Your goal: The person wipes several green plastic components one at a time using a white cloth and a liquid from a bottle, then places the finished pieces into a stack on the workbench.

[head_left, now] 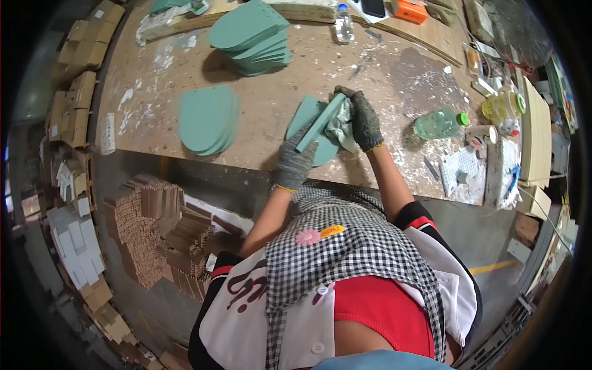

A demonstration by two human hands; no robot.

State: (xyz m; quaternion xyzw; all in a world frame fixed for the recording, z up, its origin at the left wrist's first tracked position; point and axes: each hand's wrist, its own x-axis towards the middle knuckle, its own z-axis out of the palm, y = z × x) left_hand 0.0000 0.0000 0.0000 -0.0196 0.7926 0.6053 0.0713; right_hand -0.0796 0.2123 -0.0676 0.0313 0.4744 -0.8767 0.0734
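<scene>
My left hand (295,161), in a grey knit glove, grips the near end of a green board (322,123) turned up on its edge. My right hand (365,120), gloved too, is closed round a crumpled white cloth (341,128) at the board's far end and right face. Beneath them another green board (325,154) with a rounded end lies flat near the table's front edge. To the left is a low stack of rounded green boards (206,120). Farther back stands a taller, fanned stack of them (251,37).
The worn wooden table (154,74) is spotted with white paint. A clear bottle (344,24) stands at the back; a green-capped bottle (439,124) lies at the right beside a perforated white sheet (462,172). Stacked brown strips (145,228) sit below the table's left front.
</scene>
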